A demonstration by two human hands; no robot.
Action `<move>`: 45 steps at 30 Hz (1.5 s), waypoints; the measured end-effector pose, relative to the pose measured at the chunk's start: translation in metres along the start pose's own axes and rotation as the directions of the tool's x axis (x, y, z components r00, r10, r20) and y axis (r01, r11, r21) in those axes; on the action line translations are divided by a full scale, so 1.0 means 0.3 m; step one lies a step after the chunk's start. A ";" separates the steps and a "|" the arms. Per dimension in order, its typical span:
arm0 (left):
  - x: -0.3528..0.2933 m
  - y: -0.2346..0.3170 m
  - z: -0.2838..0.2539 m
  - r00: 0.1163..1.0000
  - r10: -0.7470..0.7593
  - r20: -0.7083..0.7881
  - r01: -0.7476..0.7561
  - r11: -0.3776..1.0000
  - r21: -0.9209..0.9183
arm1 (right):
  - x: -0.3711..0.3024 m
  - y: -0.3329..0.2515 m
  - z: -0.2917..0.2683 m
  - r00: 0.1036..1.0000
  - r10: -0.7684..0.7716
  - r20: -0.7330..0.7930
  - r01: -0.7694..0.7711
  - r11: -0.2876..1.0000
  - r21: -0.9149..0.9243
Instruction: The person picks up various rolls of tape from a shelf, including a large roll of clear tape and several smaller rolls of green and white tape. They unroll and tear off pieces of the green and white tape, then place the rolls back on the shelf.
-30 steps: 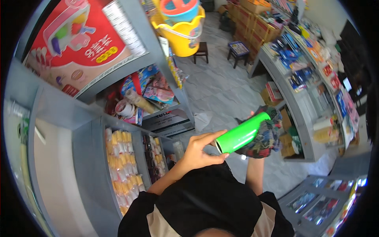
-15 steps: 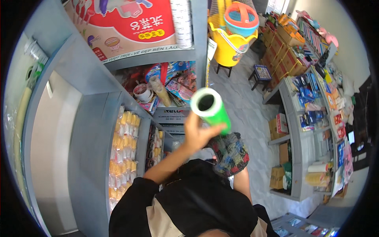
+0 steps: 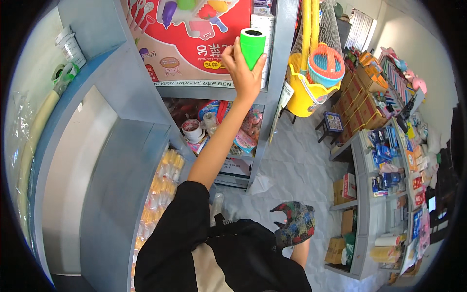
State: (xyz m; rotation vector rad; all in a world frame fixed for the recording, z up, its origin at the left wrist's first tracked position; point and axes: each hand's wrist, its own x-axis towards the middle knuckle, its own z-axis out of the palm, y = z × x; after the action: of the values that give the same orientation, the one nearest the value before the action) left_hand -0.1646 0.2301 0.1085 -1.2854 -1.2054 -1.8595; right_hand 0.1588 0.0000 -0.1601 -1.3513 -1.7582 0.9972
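Observation:
My left hand (image 3: 245, 73) reaches up and forward, its fingers and thumb closed round a bright green roll (image 3: 253, 48) with a white rim and a hollow dark middle. The roll is held upright, its open end facing me. Right behind it is a stack of white rolls (image 3: 265, 23) on the upper shelf, beside a large red box (image 3: 194, 29); whether the roll touches the stack, I cannot tell. Low on the right, my right hand (image 3: 280, 223) is mostly hidden by a dark patchwork-patterned cloth (image 3: 296, 226), which it appears to grip.
Grey shelving (image 3: 121, 160) stands close on my left, with packaged yellow goods (image 3: 158, 194) low down. A tape roll (image 3: 191, 129) lies on the lower shelf. Ahead right, a yellow bucket (image 3: 301, 95) rests on a stool. A stocked counter (image 3: 367, 209) runs along the right.
My left hand has carried the green roll up and forward to the upper shelf, turning it more upright. The patterned cloth has moved lower with my right hand. My view has shifted left.

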 end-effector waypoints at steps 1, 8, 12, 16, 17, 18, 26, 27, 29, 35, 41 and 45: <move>0.005 -0.002 0.010 1.000 0.010 0.006 -0.010 1.000 0.013 | -0.006 0.009 0.004 1.000 0.025 -0.006 -0.025 1.000 0.016; -0.009 0.003 0.047 1.000 0.011 0.024 -0.012 0.999 0.040 | -0.016 -0.130 -0.021 0.979 0.176 -0.106 -0.159 0.975 0.154; -0.041 -0.035 0.083 0.999 -0.040 0.037 0.036 0.994 0.104 | -0.009 -0.134 -0.008 0.970 0.216 -0.113 -0.195 0.965 0.174; -0.072 -0.046 0.106 0.999 -0.030 0.017 0.026 0.981 0.192 | 0.015 -0.194 -0.022 0.981 0.194 -0.012 -0.194 0.981 0.000; -0.077 -0.042 0.113 0.999 -0.042 0.017 0.038 0.978 0.205 | 0.005 -0.176 -0.013 0.941 0.339 -0.003 -0.319 0.888 0.331; -0.083 -0.040 0.120 0.998 -0.054 0.016 0.049 0.975 0.219 | -0.003 -0.165 -0.009 0.884 0.465 0.052 -0.394 0.679 0.620; -0.087 -0.037 0.119 0.999 -0.025 0.047 0.015 0.979 0.204 | -0.033 -0.038 -0.015 0.999 0.033 0.004 -0.032 0.975 -0.221; -0.084 -0.036 0.111 0.998 -0.032 0.048 0.022 0.982 0.189 | -0.026 -0.046 -0.018 0.999 -0.014 0.043 0.028 0.939 -0.343; -0.093 -0.030 0.062 0.998 -0.058 0.001 0.058 0.993 0.101 | -0.001 -0.115 -0.030 0.987 -0.074 0.145 0.146 0.796 -0.588; -0.335 0.269 -0.264 0.895 -0.157 0.418 0.264 0.940 -0.214 | 0.077 -0.307 -0.006 0.932 -0.284 0.224 0.360 0.675 -0.643; -0.666 0.333 -0.526 -0.180 -0.348 0.920 0.981 -0.128 0.144 | 0.179 -0.494 0.064 0.786 -0.499 0.366 0.618 0.658 -0.429; -0.700 0.272 -0.645 -0.405 -0.172 0.898 0.560 -0.823 0.095 | 0.256 -0.641 0.095 0.588 -0.616 0.524 0.803 0.522 -0.288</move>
State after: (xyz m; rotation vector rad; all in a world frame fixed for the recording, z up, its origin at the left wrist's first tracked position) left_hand -0.0977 0.0128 -0.0826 -0.1644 -1.8566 -4.7468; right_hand 0.0331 0.0391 0.0020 -0.5095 -2.6773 0.2901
